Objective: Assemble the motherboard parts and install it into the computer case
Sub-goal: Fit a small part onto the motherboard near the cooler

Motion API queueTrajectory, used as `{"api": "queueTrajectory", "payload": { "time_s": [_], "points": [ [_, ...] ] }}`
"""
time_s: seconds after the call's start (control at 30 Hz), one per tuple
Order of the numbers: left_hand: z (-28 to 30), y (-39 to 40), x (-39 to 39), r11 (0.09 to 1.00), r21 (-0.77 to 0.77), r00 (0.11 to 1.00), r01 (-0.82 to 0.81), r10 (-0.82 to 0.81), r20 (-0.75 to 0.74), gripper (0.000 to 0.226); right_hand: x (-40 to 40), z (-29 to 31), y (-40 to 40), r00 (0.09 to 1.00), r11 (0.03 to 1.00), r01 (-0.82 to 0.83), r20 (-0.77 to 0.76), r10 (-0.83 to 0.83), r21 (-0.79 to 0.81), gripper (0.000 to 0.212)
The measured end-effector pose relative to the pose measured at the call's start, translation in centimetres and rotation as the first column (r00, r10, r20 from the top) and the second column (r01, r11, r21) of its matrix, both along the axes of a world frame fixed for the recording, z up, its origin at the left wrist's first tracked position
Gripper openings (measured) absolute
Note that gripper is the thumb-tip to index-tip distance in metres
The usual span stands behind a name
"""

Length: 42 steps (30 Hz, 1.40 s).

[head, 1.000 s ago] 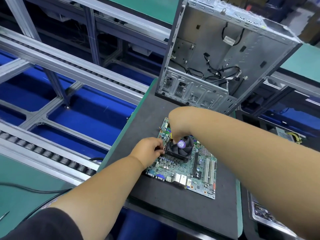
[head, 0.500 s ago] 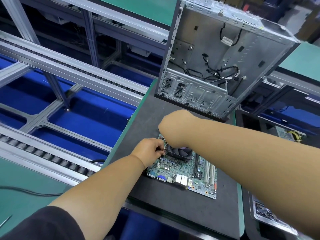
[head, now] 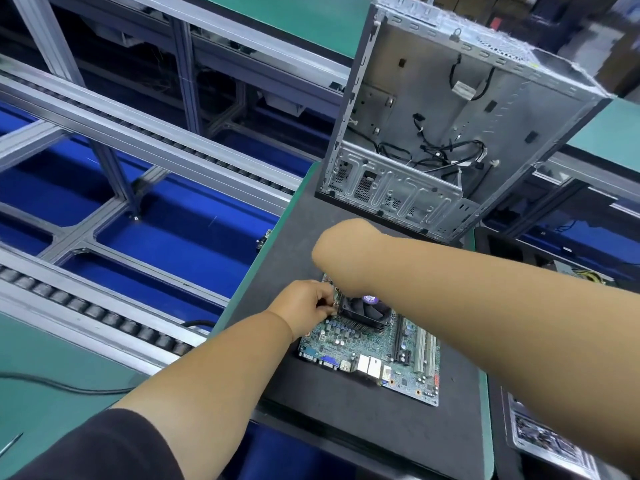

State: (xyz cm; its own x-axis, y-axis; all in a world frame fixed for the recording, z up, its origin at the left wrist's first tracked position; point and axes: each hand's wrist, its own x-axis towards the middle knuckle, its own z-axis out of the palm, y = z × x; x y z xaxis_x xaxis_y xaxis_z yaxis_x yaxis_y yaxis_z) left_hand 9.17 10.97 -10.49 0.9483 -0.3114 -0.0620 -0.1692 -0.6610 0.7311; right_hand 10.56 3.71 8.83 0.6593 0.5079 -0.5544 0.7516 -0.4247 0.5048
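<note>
motherboard [head: 374,351] lies flat on our dark mat [head: 346,417]. our left hand [head: 304,308] pinches something small at the fan [head: 365,311] corner; our right hand [head: 341,258] bends over the fan, grip hidden. beyond, the open case [head: 450,126] stands upright.

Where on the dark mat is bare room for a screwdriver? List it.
Bare mat lies between the motherboard and the near edge, and left of the computer case. Crowded: the cooler fan, where left hand and right hand work.
</note>
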Motion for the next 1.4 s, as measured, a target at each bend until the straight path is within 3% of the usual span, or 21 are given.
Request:
{"api": "queueTrajectory", "payload": {
  "time_s": [0.07,0.17,0.27,0.37,0.47,0.57,0.73,0.77,0.87,0.93,1.03,1.17,1.27,1.4],
  "points": [
    [-0.3,0.0,0.1,1.000,0.005,1.000,0.002,-0.002,0.016,0.010,-0.7,0.7,0.0,0.991,0.991,-0.130,0.017,0.130,-0.044,0.024],
    [-0.1,0.0,0.1,0.999,0.016,0.998,0.034,-0.035,0.046,0.010,-0.8,1.0,-0.8,0.987,0.986,-0.161,-0.005,0.161,-0.041,0.025],
    [0.3,0.1,0.1,0.997,0.048,0.994,0.066,-0.070,0.084,0.011,0.7,0.1,-2.2,0.999,0.997,0.049,-0.025,-0.047,0.066,0.031],
    [0.2,0.1,0.0,0.994,0.075,0.988,0.074,-0.083,0.132,0.012,1.9,-0.3,-2.3,0.947,0.946,0.316,-0.078,-0.311,0.072,0.037],
    [-0.1,0.1,-0.1,0.994,0.082,0.984,0.074,-0.086,0.156,0.013,2.2,-0.8,-1.2,0.921,0.932,0.361,-0.141,-0.363,-0.039,0.038],
    [-0.2,0.1,-0.1,0.996,0.063,0.986,0.057,-0.066,0.156,0.009,1.7,-0.5,-0.6,0.902,0.916,0.400,-0.163,-0.401,-0.037,0.035],
    [-0.1,0.1,-0.3,0.995,0.055,0.988,0.081,-0.087,0.125,0.007,-0.2,0.1,-1.1,0.957,0.947,0.291,-0.048,-0.287,0.134,0.027],
    [-0.1,0.1,-0.4,0.996,0.052,0.989,0.074,-0.080,0.126,0.009,-0.7,0.0,-0.9,0.978,0.970,0.210,-0.027,-0.208,0.126,0.029],
    [0.1,0.2,-0.5,0.999,0.038,0.994,0.011,-0.015,0.109,0.043,-1.7,-0.3,0.0,1.000,0.999,-0.024,0.003,0.024,0.048,0.034],
    [0.0,0.1,-0.6,0.999,0.051,0.994,0.016,-0.021,0.110,0.034,-1.5,-0.5,0.1,0.998,0.998,-0.065,0.020,0.064,0.018,0.034],
    [-0.1,0.2,-0.5,0.999,0.022,0.991,0.033,-0.036,0.131,0.011,-0.4,-0.4,-0.3,0.996,0.995,0.093,-0.002,-0.093,0.043,0.030],
    [-0.3,0.2,-0.4,0.997,0.010,0.979,0.076,-0.076,0.189,0.014,1.9,-0.1,-0.3,0.919,0.922,0.385,-0.103,-0.380,0.033,0.034],
    [-0.6,0.2,-0.4,0.997,-0.001,0.976,0.072,-0.070,0.206,0.015,2.3,-0.4,0.2,0.890,0.904,0.416,-0.161,-0.426,-0.096,0.036],
    [-0.6,0.3,-0.3,0.996,-0.004,0.977,0.089,-0.086,0.195,0.017,1.7,-0.1,-0.9,0.920,0.925,0.378,-0.095,-0.380,-0.042,0.030]
  ]
}}
